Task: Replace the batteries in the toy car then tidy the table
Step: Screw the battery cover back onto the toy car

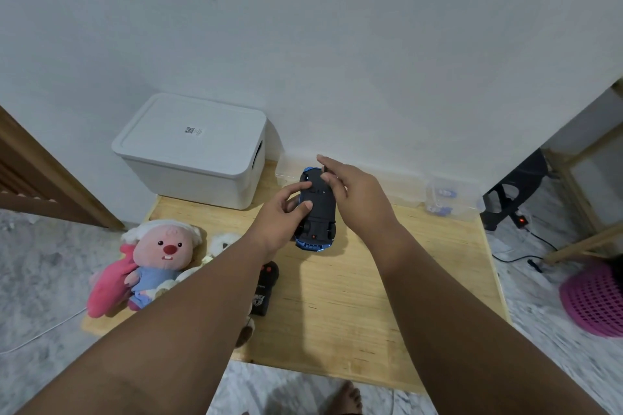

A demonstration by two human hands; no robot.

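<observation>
A blue toy car (pixel 318 216) lies upside down, its black underside facing up, over the middle of the wooden table (pixel 421 280). My left hand (pixel 279 212) grips its left side, thumb across the underside. My right hand (pixel 350 192) sits over the car's far end and pinches a thin dark tool (pixel 325 168) whose tip meets the underside. A black remote control (pixel 266 290) lies near my left forearm. At the table's far right stands a clear plastic box (pixel 451 200) with small blue-and-white items inside, possibly batteries.
A white lidded storage bin (pixel 192 148) stands at the back left. Plush toys (pixel 158 263) lie at the table's left edge. The wall is close behind. A pink basket (pixel 593 300), cables and a wooden frame (pixel 580 178) are on the floor at right.
</observation>
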